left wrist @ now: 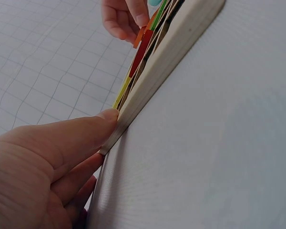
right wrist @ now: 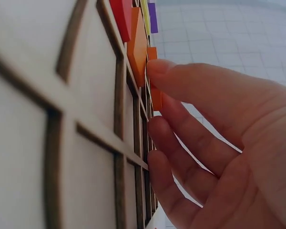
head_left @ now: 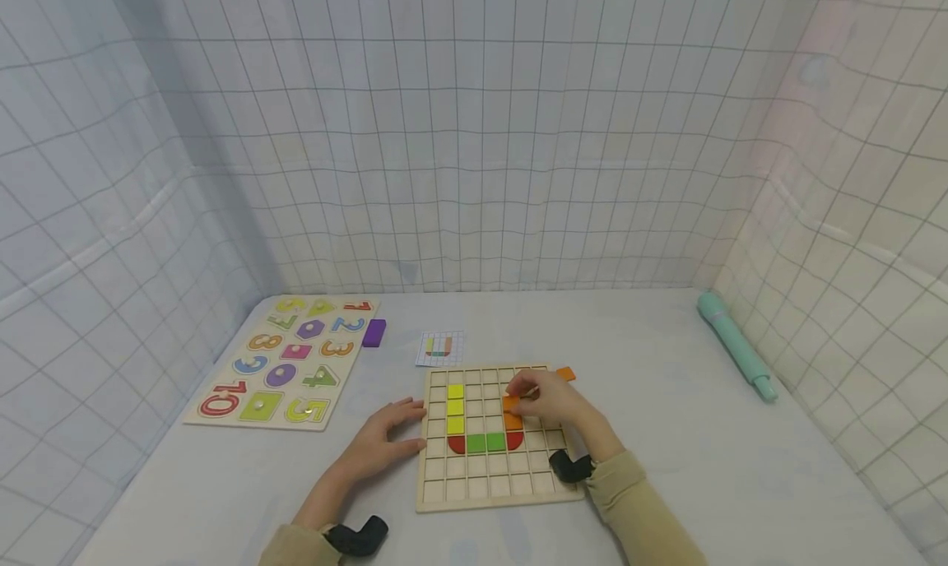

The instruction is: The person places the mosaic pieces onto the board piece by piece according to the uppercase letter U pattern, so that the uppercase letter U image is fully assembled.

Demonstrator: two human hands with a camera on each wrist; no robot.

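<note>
A wooden grid board [head_left: 477, 490] lies on the table, with yellow square tiles [head_left: 455, 406], green tiles [head_left: 485, 443], red rounded tiles [head_left: 456, 444] and an orange tile [head_left: 513, 422] laid in a U shape. My right hand [head_left: 550, 397] pinches another orange square tile [right wrist: 156, 98] between thumb and fingers, just above the lower orange one. In the right wrist view the other fingertips come down at the board's grid. My left hand [head_left: 379, 441] rests at the board's left edge; its thumb and fingertips touch the wooden side [left wrist: 157, 78], fingers fairly straight.
A pattern card [head_left: 440, 348] with a U drawing lies behind the board. One loose orange tile [head_left: 566, 373] sits by its far right corner. To the left are a number puzzle board [head_left: 255, 430] and a purple block [head_left: 374, 332]; a mint-green tube [head_left: 736, 345] lies far right.
</note>
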